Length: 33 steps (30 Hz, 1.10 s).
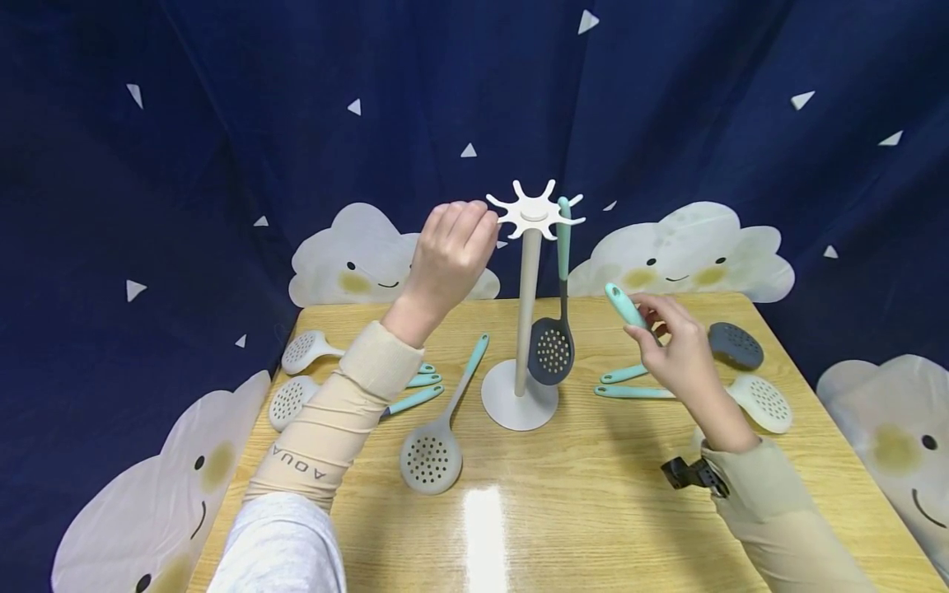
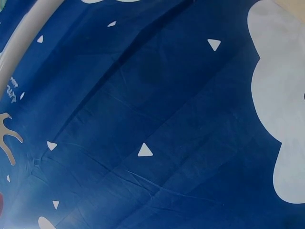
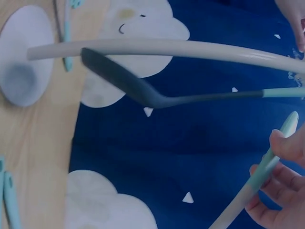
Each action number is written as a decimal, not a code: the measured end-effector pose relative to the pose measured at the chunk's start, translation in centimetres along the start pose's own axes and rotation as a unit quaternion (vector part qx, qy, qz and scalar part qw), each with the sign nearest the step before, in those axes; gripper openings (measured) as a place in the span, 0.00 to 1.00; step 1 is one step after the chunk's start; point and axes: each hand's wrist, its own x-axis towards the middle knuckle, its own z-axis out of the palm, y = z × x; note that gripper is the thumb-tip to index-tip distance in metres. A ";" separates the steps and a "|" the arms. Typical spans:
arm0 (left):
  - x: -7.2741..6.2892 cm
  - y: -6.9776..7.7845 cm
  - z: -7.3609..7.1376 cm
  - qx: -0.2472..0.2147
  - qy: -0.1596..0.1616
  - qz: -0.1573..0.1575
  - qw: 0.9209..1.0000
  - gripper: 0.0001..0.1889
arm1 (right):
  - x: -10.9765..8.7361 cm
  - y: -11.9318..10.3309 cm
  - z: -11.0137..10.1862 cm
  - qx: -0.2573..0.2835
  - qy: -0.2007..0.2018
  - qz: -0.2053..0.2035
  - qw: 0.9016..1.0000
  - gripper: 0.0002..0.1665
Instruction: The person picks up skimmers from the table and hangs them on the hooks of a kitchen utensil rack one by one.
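A white utensil rack (image 1: 534, 212) with curved hooks stands upright mid-table. My left hand (image 1: 455, 243) is at its left side, fingers curled at a hook tip; the fingertips are hidden in the head view. A dark skimmer (image 1: 552, 350) with a mint handle hangs from the rack's right side. Right of it, my right hand (image 1: 678, 346) pinches the mint handle (image 1: 624, 305) of another utensil between thumb and fingers, handle end tilted up toward the rack. Its pale shaft (image 3: 233, 206) shows in the right wrist view; its head is out of that frame.
A pale skimmer (image 1: 432, 457) lies left of the rack's round base (image 1: 519, 416). Further left are two more light skimmers (image 1: 299, 350) and several mint handles, partly under my left arm. A dark-headed utensil (image 1: 736, 344) and a light skimmer (image 1: 764, 403) lie at the right.
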 end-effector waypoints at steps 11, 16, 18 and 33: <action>-0.1 0.0 0.1 -0.005 -0.002 0.000 1.000 0.04 | 1.9 -2.6 -0.2 0.038 0.039 -0.004 0.999 0.21; -0.1 0.0 0.1 -0.005 -0.002 -0.001 1.000 0.04 | 3.0 -3.8 -0.3 0.058 0.052 -0.002 0.997 0.21; -0.1 0.0 0.1 -0.005 -0.002 0.000 1.000 0.04 | 3.4 -4.2 -0.3 0.067 0.056 0.001 0.996 0.21; -0.1 0.0 0.1 -0.003 0.005 0.000 1.000 0.04 | 5.6 -6.2 0.1 0.118 0.075 0.010 0.990 0.21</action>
